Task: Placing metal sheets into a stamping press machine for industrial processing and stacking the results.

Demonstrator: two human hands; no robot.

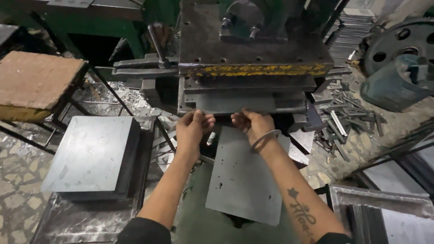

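Fingers [204, 121] of your left hand [192, 129] and right hand [253, 124] pinch one grey metal sheet [244, 180] at the press [251, 68].

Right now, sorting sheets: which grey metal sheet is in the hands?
The punched sheet at the press, gripped by both hands, not the stack on the left.

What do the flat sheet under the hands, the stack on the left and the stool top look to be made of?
Sheet: thin grey metal, likely steel, dull matt with small punched holes. Stack: the same kind of metal plates, faint sheen, straight cut edges. Stool top: probably wood or board, brown, rough and worn.
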